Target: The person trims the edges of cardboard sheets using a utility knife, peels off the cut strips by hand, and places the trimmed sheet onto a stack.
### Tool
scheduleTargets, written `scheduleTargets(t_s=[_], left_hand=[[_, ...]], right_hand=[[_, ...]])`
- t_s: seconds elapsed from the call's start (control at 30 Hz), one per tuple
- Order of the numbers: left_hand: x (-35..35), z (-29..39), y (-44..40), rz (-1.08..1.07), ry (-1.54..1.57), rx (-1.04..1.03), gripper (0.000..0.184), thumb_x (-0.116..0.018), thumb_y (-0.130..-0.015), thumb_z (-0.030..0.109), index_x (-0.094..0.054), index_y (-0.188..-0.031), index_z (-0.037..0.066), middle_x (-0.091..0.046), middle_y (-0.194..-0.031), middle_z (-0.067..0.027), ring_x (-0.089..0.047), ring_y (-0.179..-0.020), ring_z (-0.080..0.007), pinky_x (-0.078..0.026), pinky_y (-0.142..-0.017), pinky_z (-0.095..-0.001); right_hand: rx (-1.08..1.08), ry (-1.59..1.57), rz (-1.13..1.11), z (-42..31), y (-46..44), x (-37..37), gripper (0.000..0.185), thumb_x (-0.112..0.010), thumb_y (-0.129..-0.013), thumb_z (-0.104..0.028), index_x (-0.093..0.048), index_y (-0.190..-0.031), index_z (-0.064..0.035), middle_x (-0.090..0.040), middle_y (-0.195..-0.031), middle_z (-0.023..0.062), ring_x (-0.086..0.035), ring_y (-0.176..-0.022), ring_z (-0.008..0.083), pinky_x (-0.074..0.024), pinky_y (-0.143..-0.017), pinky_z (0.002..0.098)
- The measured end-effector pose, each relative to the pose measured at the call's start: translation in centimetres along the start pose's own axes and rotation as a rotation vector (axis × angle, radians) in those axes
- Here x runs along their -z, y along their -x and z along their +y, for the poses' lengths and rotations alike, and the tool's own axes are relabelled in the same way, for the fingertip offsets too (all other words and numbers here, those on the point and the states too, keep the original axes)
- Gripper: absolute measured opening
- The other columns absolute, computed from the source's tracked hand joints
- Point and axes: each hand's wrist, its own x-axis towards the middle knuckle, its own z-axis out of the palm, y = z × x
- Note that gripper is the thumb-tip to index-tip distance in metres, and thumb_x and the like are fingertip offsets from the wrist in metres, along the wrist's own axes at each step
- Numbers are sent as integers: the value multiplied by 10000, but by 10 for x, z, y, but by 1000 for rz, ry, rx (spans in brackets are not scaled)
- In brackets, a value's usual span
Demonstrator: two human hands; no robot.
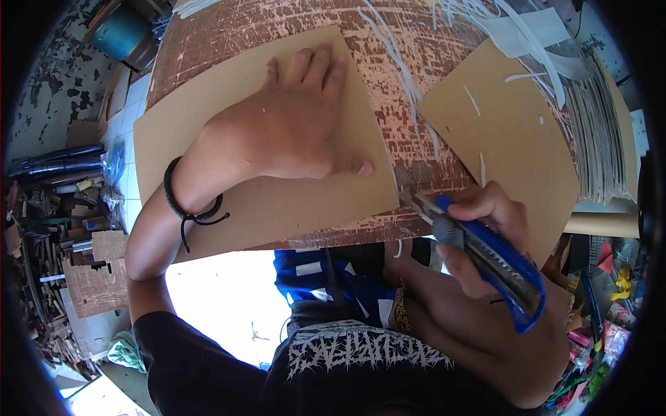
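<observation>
My left hand lies flat with fingers spread on a brown cardboard sheet, pressing it against the worn table. A black cord bracelet circles that wrist. In my right hand is a blue utility knife, its fingers wrapped round the handle. The knife's tip end points up and left, close to the sheet's lower right corner; whether the blade touches the sheet I cannot tell. A second cardboard piece lies to the right, with thin white strips on it.
White trimmed strips trail over the scratched table. A stack of sheets stands at the right edge, below translucent scraps. Wood scraps pile up at the left, and colourful clutter sits at lower right.
</observation>
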Motion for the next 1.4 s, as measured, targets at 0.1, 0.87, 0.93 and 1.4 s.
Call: scheduleTargets(t_s=[0.1,0.87,0.93,1.4], left_hand=[[4,2,3,4,45,-93,1230,-640,-852,725,-159,-1539,-174,-171,-1609,-386,-139,-1535,-493,-174,-1251,-571],[-22,26,12,112,16,-60,1268,-634,-829,766,-145,-1558,-149,-106,-1635,-369,-77,-1553,-477,-163,-1215,-663],[-23,25,13,131,22,-55,1262,-625,-832,771,-154,-1557,-148,-121,-1632,-369,-96,-1551,-475,-173,-1213,-663],[-21,-44,-28,268,170,-11,1382,-700,-707,801,-158,-1555,-146,-222,-1613,-351,-183,-1546,-426,-139,-1273,-517]], right_hand=[[48,-64,69,11,-5,0,325,-743,-779,-6,-576,-1056,26,-686,-908,151,-700,-756,173,-530,-677,281],[60,101,-107,-4,0,-2,394,-789,-696,-9,-601,-1041,-14,-637,-884,179,-678,-741,320,-532,-643,375],[88,93,-164,-4,1,3,383,-793,-714,-24,-596,-1042,-12,-642,-889,172,-680,-741,303,-526,-636,362],[283,75,156,63,-178,6,238,-718,-891,-62,-583,-1085,-32,-708,-820,54,-702,-733,123,-532,-645,260]])
